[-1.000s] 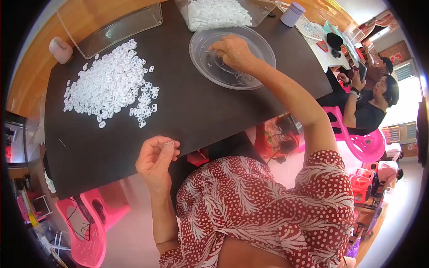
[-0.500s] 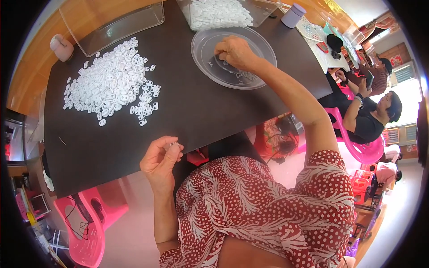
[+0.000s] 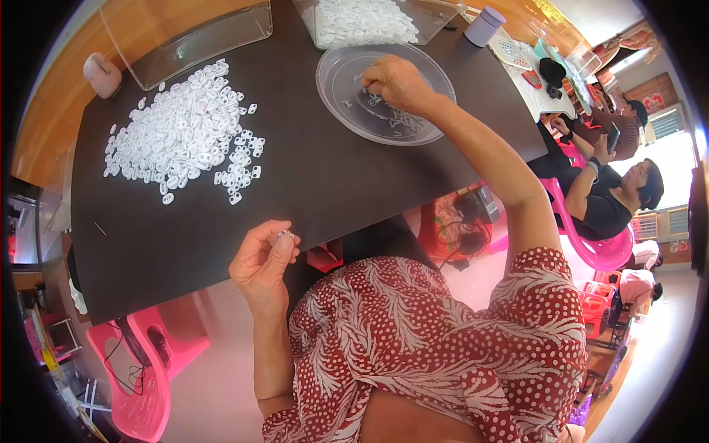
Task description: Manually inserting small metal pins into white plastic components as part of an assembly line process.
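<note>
Brown worktop (image 3: pixel 310 177) fills the upper half of my feed, w/ a pink plastic chair (image 3: pixel 151 384) lower left and a seated co-worker (image 3: pixel 609 196) at the right. Round clear plastic tray (image 3: pixel 332 118) sits top centre; small clear bits (image 3: pixel 406 122) lie loose on it.

R hand (image 3: pixel 395 81) is over the tray, fingers bunched and tips pointing down; can't tell from my end if they've got hold of a bit. L hand (image 3: pixel 264 255) is lower centre by the near edge, thumb & index tips together on what looks like a small pale pc (image 3: pixel 285 234); too tiny to ID.

Main risk I see: that pc is pinched right by the worktop edge, so a loose grip could drop it to the lap or floor, and it'd be v. hard to spot. Clear bits on a clear tray have poor contrast, so R fingertips could pick up two at once or miss. Tray wall looks low; a knock from the R wrist could tip it or flick bits out.

Big heap of white two-hole oval tags (image 3: pixel 177 129) at left, w/ a small cluster (image 3: pixel 240 166) off its right side: nothing walls them in, so a sleeve or forearm sweep could scatter them. Thin needle-like pc (image 3: pixel 100 229), far left near the edge, could prick or roll off if brushed.
</note>
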